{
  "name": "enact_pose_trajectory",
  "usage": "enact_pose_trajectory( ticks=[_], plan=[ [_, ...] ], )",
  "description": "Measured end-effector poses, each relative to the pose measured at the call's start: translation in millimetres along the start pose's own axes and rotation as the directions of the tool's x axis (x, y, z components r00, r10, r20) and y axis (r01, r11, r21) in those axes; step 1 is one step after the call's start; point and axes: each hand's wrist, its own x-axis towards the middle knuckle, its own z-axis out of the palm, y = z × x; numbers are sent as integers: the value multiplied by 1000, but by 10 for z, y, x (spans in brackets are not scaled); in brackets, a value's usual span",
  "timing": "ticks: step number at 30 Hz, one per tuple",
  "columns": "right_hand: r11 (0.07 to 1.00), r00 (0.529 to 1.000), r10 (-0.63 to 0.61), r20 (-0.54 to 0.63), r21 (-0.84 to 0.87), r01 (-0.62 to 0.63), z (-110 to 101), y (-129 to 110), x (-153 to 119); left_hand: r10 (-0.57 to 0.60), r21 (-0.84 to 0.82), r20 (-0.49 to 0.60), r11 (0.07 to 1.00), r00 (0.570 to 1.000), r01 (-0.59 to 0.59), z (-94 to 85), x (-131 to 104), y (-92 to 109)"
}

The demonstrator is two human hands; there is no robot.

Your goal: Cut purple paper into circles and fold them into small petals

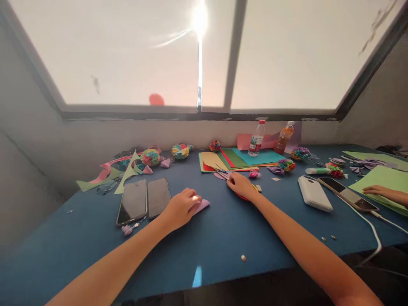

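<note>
On the blue desk [172, 263], the left hand [182, 206] pinched and the right hand [241, 185] curled, its grip impossible to tell: the right over scissors [222, 171], the left on purple paper [203, 205]. Taking up the scissors seemed in hand; the next move likely called for a sure grip.

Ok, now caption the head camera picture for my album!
Left hand on purple paper, right hand at the scissors, and colourful paper balls along the blue table.
</note>
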Motion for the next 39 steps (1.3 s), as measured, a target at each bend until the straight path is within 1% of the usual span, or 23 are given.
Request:
enact_pose_trajectory(
  ticks=[5,7,9,11,14,18,20,28,32,34,36,37,38,39],
  plan=[
    [1000,1000,3,5,1,-3,0,8,4,99,24,-34,995,995,-98,-44,6,63],
    [1000,1000,-1,10,4,1,2,11,4,114,50,-7,992,993,-114,-64,2,89],
    [1000,1000,-5,14,8,5,1,14,4,112,65,42,991,993,-115,-76,-5,101],
    [1000,1000,-7,13,14,7,-5,15,2,76,71,90,994,993,-83,-78,-12,100],
    [1000,1000,-12,12,23,12,-22,12,-6,-22,76,145,997,989,11,-70,-16,91],
    [999,999,-31,25,22,30,-40,0,-13,-111,38,173,994,979,106,-64,-8,97],
    [999,998,-41,37,13,41,-45,-3,-12,-123,28,178,992,976,120,-63,-7,107],
    [998,994,-66,88,-6,67,-95,-2,-19,-114,22,180,993,977,112,-33,-13,97],
    [997,993,-74,90,-3,75,-118,-11,-33,-107,37,131,994,986,103,17,-13,43],
    [997,993,-74,91,-3,74,-120,-12,-34,-111,-7,70,994,991,112,37,-20,35],
    [998,993,-70,96,-3,70,-116,-10,-33,-166,-128,-8,978,986,164,40,-20,56],
    [998,993,-67,99,-3,68,-112,-9,-33,-224,-227,-27,951,974,212,33,-14,75],
    [998,993,-64,102,-2,65,-106,-9,-33,-297,-353,-23,896,955,270,21,-3,97],
    [998,993,-61,105,-2,62,-100,-12,-34,-368,-494,18,805,930,328,5,10,119]
  ],
)
